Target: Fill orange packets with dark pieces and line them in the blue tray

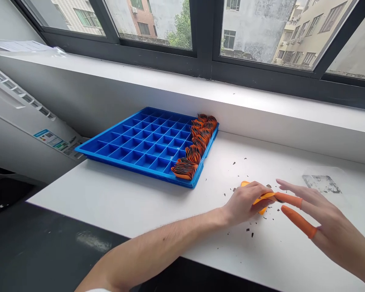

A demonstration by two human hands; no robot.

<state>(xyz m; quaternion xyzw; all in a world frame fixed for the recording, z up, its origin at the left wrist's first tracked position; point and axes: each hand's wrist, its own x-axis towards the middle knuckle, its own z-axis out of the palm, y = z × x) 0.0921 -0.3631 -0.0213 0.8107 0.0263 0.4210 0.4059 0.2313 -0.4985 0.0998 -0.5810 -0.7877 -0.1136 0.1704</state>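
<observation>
My left hand pinches a thin orange piece between thumb and fingers. Beneath that hand, a flat orange-yellow object shows on the white table. At the piece's right end is my right hand, its fingers spread and orange finger cots on thumb and index finger. The index fingertip meets or nearly meets the piece; whether they touch is unclear. To the left lies a blue compartment tray, with bundles of orange and black pieces filling compartments along its right side.
Small dark flakes lie scattered on the white table around my hands. A clear sheet with a grey patch rests at the right. Behind are a white ledge and windows; a white appliance stands at the left.
</observation>
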